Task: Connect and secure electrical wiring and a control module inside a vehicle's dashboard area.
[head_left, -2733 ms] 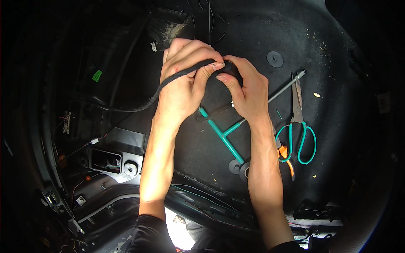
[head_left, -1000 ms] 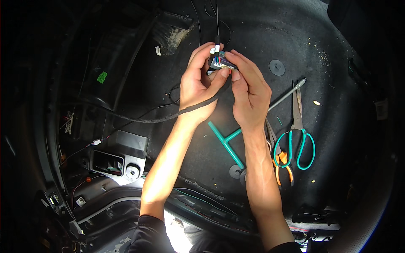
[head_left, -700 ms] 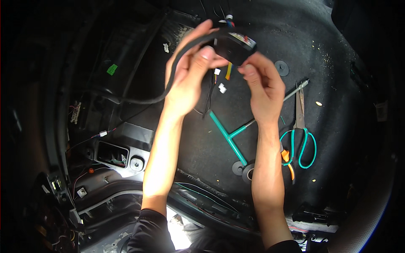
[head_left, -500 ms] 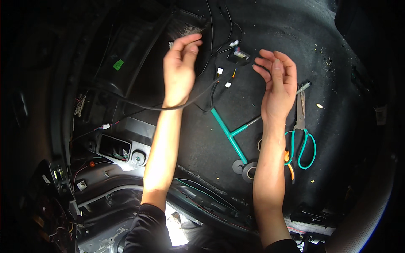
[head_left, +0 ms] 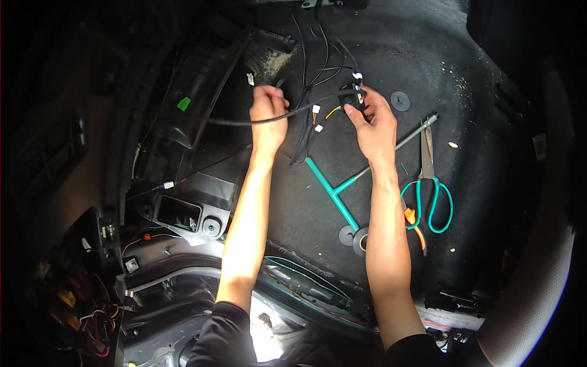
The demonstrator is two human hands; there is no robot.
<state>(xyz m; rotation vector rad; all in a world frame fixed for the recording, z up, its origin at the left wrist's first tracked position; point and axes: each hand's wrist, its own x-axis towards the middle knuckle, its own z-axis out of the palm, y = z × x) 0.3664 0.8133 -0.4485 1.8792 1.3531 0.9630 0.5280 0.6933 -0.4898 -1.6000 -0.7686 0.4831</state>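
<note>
My right hand [head_left: 377,125] grips a small black box-shaped module [head_left: 350,96] with thumb and fingers; white connectors sit at its edge. White-tipped wire ends, one with a yellow wire [head_left: 332,112], hang to its left. A thick black cable [head_left: 229,123] arcs in from the left, passes in front of my left hand [head_left: 269,116] and reaches the module's side. My left fingers are curled closed, beside a white clip [head_left: 250,79]. A dark bit shows at their tips, too unclear to name. Thin black wires [head_left: 321,61] run down between the hands.
On the dark floor lie a green T-handle wrench [head_left: 333,192], green-handled scissors [head_left: 427,159], an orange-handled tool [head_left: 418,232] partly behind my right forearm, a tape roll [head_left: 361,240] and a black round cap [head_left: 400,101]. Metal brackets and wiring line the left side.
My right hand has moved left and closed on the module, which was apart from it before. My left hand has shifted down slightly, its fingers curling in. The thick cable now lies higher.
</note>
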